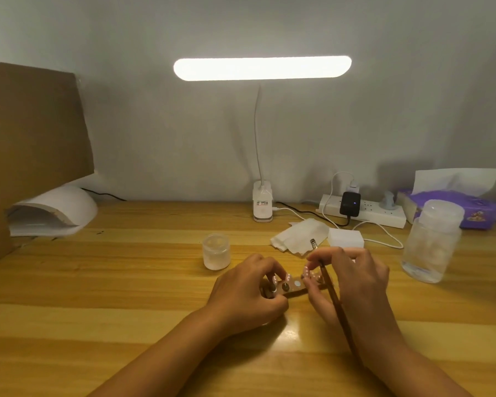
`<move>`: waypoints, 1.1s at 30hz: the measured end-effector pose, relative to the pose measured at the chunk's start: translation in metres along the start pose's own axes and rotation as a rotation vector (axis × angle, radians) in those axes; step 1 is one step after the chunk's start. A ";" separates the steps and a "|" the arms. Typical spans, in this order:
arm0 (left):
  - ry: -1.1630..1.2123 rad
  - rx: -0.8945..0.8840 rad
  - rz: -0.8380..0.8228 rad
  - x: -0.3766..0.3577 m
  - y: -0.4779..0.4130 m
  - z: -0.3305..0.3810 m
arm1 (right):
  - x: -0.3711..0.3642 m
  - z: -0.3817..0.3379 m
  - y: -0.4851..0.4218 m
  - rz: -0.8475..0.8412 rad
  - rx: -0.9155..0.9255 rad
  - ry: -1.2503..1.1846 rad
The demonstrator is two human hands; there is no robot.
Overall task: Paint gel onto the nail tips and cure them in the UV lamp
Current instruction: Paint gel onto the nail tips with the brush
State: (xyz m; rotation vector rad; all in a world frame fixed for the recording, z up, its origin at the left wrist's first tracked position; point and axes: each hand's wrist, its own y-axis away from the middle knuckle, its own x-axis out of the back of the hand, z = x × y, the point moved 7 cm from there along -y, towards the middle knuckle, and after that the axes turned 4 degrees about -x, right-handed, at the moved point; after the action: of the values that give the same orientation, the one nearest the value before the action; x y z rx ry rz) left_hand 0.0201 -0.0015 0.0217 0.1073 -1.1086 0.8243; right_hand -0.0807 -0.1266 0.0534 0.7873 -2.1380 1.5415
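Head view has both of your hands low on the wooden table, meeting over a small brown holder strip that lies between them. Your left hand curls its fingers around the strip's left end and grips it. Your right hand holds the brush, whose brown handle runs back along the palm toward your wrist while its metal end pokes out beyond the fingers. Your right fingertips close in on the strip's right part, but you cannot tell whether they pinch the strip or a tip on it. A pale nail tip sits on the strip midway between your hands. Just beyond your left hand stands a small clear jar. A crumpled wipe and a white block lie just past your right hand, with a clear bottle to its right. The white UV lamp sits well off to the left of your left hand.
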 end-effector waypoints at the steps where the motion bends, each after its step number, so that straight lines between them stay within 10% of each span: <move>1: -0.016 -0.017 0.013 0.001 0.000 0.002 | -0.002 -0.001 0.001 -0.016 0.023 0.005; 17: -0.140 -0.168 0.110 0.003 0.002 0.015 | -0.014 0.006 0.005 -0.176 0.019 0.051; 33: -0.072 0.087 0.154 0.007 0.000 -0.004 | -0.015 0.007 0.005 -0.192 -0.010 0.074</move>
State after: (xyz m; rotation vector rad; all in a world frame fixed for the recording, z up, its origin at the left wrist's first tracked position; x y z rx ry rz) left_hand 0.0242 0.0044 0.0251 0.1266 -1.1590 1.0136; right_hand -0.0723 -0.1293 0.0384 0.8890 -1.9541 1.4370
